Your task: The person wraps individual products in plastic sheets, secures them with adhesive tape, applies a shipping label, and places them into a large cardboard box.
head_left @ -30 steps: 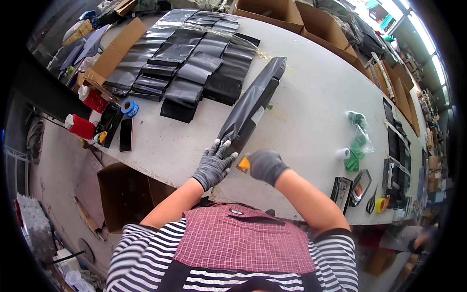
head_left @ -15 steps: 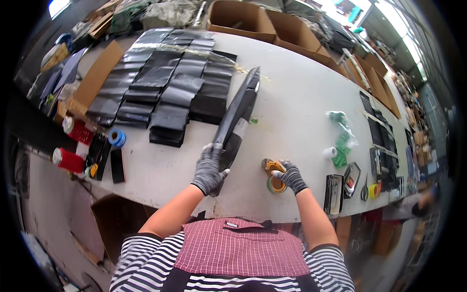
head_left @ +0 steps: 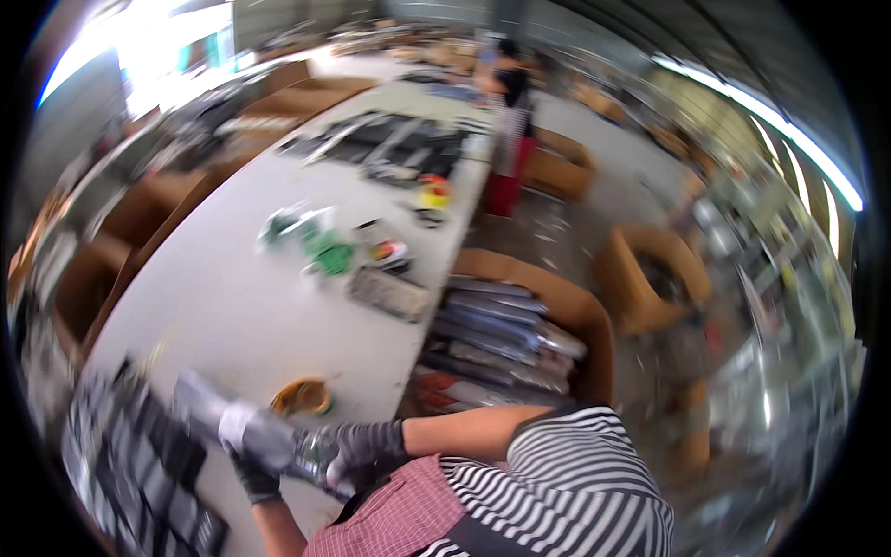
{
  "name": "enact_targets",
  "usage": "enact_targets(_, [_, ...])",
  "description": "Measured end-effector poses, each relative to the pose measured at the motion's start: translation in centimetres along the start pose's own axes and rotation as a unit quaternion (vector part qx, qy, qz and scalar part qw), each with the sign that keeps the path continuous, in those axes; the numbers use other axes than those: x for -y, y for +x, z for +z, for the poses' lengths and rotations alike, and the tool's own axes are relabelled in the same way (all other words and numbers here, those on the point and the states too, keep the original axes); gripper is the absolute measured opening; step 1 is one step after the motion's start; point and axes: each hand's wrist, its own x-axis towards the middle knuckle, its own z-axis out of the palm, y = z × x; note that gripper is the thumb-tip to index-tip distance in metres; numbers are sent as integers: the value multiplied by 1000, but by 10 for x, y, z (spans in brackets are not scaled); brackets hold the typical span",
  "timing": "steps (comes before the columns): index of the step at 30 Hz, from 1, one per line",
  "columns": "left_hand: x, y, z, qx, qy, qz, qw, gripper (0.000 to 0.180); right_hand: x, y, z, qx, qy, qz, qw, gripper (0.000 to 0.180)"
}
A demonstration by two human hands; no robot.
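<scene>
A long, narrow dark plastic package [head_left: 200,404] with a white label slants over the near part of the table, blurred by motion. My gloved left hand [head_left: 252,475] grips it from below, near its middle. Around its near end is my gloved right hand [head_left: 362,447], that arm reaching across from the right. Some fingers of both hands are smeared or hidden. On the white table [head_left: 232,316], beyond the package, lies a tape dispenser with a yellow roll [head_left: 303,397], apart from both hands. Stacked black plastic packages [head_left: 139,473] lie at the lower left.
An open carton of long wrapped packages [head_left: 497,325] stands against the table's right edge. Farther right is another carton [head_left: 650,278]. Green-and-clear plastic [head_left: 320,243] and a small tray [head_left: 390,292] lie on the table. A person [head_left: 510,130] stands at its far right side.
My view has swung to the right. My right hand has left the tape dispenser and now holds the package, which is lifted and turned along with my left hand.
</scene>
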Motion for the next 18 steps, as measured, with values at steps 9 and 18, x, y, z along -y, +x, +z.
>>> enact_targets(9, [65, 94, 283, 5, 264, 82, 961, 78, -59, -186, -50, -153, 332, -67, 929, 87])
enact_targets(18, [174, 89, 583, 440, 355, 78, 821, 98, -17, -432, -190, -466, 64, -377, 798, 41])
